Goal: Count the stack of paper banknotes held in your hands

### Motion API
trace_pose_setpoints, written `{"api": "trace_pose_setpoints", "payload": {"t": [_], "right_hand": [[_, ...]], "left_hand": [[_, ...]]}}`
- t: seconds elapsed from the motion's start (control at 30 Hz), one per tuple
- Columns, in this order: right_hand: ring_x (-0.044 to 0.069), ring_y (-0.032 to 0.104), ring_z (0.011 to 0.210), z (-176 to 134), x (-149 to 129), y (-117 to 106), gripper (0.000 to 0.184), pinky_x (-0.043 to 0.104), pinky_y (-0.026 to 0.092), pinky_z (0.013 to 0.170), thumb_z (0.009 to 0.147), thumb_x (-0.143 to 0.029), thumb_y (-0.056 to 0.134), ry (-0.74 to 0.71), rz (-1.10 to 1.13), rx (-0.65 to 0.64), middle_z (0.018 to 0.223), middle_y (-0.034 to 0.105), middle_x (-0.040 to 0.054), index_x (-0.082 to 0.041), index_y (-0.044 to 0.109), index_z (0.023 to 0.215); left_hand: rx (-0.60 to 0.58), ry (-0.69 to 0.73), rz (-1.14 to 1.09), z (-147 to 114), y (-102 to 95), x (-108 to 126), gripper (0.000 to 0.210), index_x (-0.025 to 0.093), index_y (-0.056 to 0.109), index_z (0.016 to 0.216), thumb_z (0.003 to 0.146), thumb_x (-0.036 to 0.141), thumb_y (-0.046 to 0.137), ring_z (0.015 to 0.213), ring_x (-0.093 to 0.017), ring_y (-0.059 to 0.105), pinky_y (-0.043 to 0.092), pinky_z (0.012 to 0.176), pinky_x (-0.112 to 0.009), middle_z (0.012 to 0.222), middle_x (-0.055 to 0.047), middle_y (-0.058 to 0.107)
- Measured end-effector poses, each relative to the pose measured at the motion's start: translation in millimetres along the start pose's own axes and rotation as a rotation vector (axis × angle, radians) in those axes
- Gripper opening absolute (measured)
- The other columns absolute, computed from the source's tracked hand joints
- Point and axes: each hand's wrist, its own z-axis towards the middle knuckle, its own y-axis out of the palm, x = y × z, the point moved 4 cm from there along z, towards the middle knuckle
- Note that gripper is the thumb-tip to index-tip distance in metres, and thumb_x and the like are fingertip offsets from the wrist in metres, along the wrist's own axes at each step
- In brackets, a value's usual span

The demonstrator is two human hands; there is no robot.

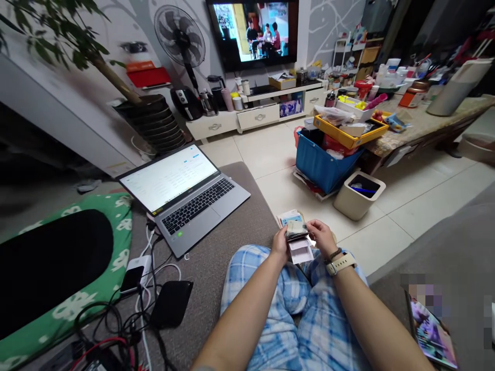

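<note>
Over my lap, my left hand (281, 242) is closed on the left side of a small flat pale item with a dark edge (297, 230). My right hand (322, 238) pinches the same item at its right side; its exact kind is too small to tell. Just below it is a small white open box (301, 252), close to both hands; which fingers support the box I cannot tell. A blue-and-white printed packet (290, 218) shows beyond my hands, lower than them. A watch with a pale strap and a dark bracelet are on my right wrist.
An open laptop (189, 198) lies on the grey sofa at left, near tangled cables (127, 319), a white power bank (135, 273) and a black pouch (172, 304). A beige bin (358, 198) and blue crate (327, 162) stand ahead. A lit tablet (433, 330) lies at right.
</note>
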Motion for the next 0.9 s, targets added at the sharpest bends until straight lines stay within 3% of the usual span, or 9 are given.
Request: {"api": "trace_pose_setpoints", "payload": {"t": [0.33, 0.9], "right_hand": [[0.008, 0.035, 0.047, -3.7, -7.3, 4.7, 0.047, 0.024, 0.024, 0.047, 0.055, -0.058, 0.083, 0.005, 0.032, -0.002, 0.055, 0.046, -0.0050, -0.019, 0.060, 0.064], [0.010, 0.037, 0.048, -3.9, -5.4, 3.1, 0.046, 0.025, 0.027, 0.048, 0.059, -0.060, 0.080, 0.026, 0.009, -0.040, 0.057, 0.050, -0.0033, -0.019, 0.059, 0.067]], "left_hand": [[0.022, 0.015, 0.003, 0.6, 1.1, 1.5, 0.024, 0.010, 0.074, 0.096, 0.081, 0.027, 0.065, 0.097, -0.030, 0.075, 0.056, 0.095, -0.044, 0.094, -0.013, 0.079], [0.012, 0.032, 0.051, 0.2, 1.1, 1.1, 0.023, 0.012, 0.072, 0.088, 0.075, 0.031, 0.071, 0.093, -0.029, 0.075, 0.057, 0.088, -0.041, 0.086, -0.011, 0.078]]}}
